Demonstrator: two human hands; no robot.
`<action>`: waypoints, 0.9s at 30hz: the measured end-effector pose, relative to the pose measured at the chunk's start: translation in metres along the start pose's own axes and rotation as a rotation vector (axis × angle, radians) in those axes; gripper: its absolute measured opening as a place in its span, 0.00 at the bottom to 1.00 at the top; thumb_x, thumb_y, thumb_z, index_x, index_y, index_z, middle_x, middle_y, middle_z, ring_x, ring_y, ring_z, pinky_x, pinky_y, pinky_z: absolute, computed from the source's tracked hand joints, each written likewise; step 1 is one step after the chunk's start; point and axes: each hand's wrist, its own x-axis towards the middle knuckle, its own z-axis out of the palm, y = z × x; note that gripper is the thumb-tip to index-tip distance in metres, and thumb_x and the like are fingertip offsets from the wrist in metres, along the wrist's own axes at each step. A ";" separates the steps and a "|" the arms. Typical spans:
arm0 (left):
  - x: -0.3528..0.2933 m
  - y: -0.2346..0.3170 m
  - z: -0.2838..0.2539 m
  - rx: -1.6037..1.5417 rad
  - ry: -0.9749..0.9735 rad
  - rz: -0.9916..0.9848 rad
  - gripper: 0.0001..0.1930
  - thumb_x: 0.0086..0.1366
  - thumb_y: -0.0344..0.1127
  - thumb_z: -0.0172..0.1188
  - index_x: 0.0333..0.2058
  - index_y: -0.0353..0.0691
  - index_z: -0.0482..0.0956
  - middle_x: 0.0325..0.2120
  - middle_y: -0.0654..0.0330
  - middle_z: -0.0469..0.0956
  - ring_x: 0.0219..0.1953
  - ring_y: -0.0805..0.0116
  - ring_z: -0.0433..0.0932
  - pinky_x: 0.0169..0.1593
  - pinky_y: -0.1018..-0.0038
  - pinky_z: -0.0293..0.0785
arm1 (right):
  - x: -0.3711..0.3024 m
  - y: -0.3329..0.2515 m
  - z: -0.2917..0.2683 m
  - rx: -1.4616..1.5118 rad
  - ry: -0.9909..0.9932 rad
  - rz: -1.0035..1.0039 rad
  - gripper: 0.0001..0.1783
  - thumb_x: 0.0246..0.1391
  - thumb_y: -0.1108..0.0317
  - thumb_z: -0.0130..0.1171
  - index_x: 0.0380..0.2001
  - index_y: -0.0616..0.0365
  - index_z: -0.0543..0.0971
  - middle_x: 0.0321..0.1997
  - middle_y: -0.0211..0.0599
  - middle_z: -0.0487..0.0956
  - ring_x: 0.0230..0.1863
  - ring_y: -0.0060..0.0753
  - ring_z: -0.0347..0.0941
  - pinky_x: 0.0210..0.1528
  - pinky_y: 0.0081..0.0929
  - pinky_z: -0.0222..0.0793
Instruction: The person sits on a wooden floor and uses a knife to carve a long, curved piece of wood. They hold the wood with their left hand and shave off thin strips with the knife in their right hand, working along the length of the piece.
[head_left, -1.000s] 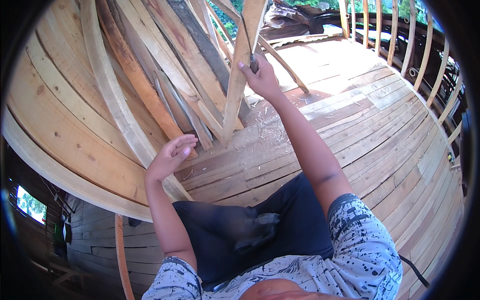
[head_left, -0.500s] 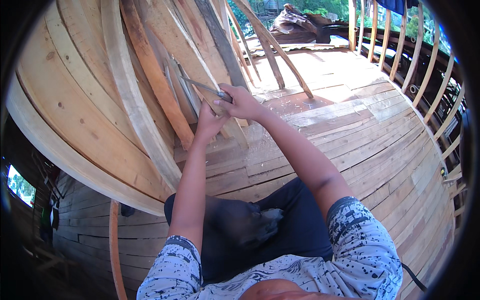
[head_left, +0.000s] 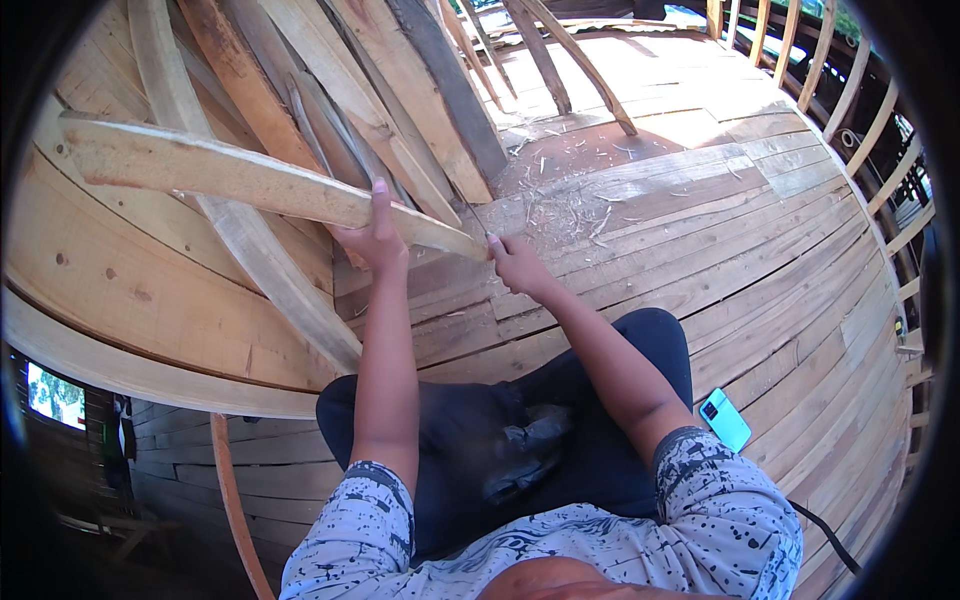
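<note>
The right hand [head_left: 518,268] is curled around the hidden handle of a thin knife [head_left: 480,219], its blade pointing up and away past the end of the wooden strip [head_left: 220,166]; whether the edge touches the wood, I cannot tell. The left hand [head_left: 378,240] grips that strip near its narrow end, thumb on top, fingers wrapped beneath. The strip slants across the leaning boards [head_left: 395,110], its wide end far to the left. Held near one end, it could tip or twist if the grip loosened, and a blade slipping off the narrow end might reach the left hand or a knee. Beyond lie wood shavings [head_left: 600,225] on the plank floor [head_left: 690,290], with a phone [head_left: 728,422] beside the right knee.
</note>
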 end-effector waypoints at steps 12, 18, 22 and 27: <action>-0.018 0.011 0.039 0.294 0.156 -0.001 0.20 0.60 0.44 0.67 0.31 0.34 0.68 0.15 0.59 0.71 0.16 0.69 0.75 0.22 0.75 0.73 | 0.027 0.010 0.015 -0.110 -0.011 -0.050 0.26 0.70 0.56 0.38 0.36 0.70 0.76 0.33 0.65 0.77 0.40 0.67 0.75 0.45 0.54 0.68; -0.020 0.008 0.030 0.334 0.230 0.069 0.20 0.61 0.43 0.66 0.27 0.35 0.67 0.16 0.60 0.69 0.15 0.69 0.72 0.22 0.75 0.73 | 0.014 -0.027 0.021 -0.230 -0.025 -0.247 0.25 0.70 0.55 0.39 0.34 0.69 0.74 0.27 0.62 0.76 0.35 0.69 0.73 0.41 0.54 0.67; -0.020 0.005 0.044 0.317 0.276 0.064 0.19 0.62 0.43 0.65 0.25 0.36 0.67 0.16 0.60 0.69 0.15 0.70 0.71 0.22 0.75 0.74 | 0.042 0.029 0.024 -0.131 0.048 -0.169 0.24 0.70 0.56 0.40 0.32 0.68 0.74 0.26 0.63 0.75 0.35 0.70 0.73 0.40 0.56 0.66; -0.011 0.006 0.029 0.341 0.339 0.005 0.22 0.61 0.45 0.67 0.30 0.33 0.67 0.20 0.58 0.69 0.20 0.67 0.72 0.24 0.73 0.75 | 0.020 -0.024 0.028 -0.204 -0.010 -0.205 0.24 0.69 0.56 0.41 0.31 0.67 0.74 0.25 0.63 0.75 0.32 0.70 0.73 0.36 0.56 0.66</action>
